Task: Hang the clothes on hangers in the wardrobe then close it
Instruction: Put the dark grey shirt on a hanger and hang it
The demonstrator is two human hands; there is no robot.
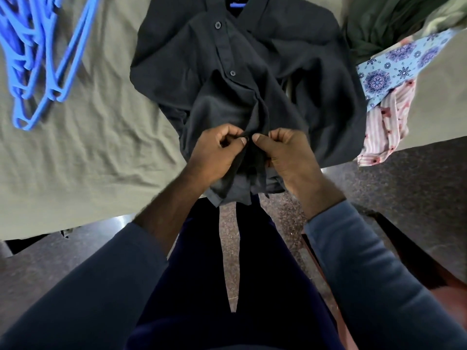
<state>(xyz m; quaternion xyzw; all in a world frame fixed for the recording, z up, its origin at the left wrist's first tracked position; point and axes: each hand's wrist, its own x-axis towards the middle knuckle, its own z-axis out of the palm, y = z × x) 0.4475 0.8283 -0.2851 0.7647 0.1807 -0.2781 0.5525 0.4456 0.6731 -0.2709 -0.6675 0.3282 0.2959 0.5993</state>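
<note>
Head view: the dark shirt [252,59] lies on the bed [88,122], with a blue hanger [237,5] already inside its collar. The left hand [214,155] and the right hand [288,152] each pinch the front edges of the shirt low down, with the thumbs almost touching. I judge the step to be closing a button. Next, the button must pass through its hole, and then the shirt can be lifted by the hanger. The wardrobe is not visible. Spare hangers [32,59] lie at left and more clothes [394,72] at right.
</note>
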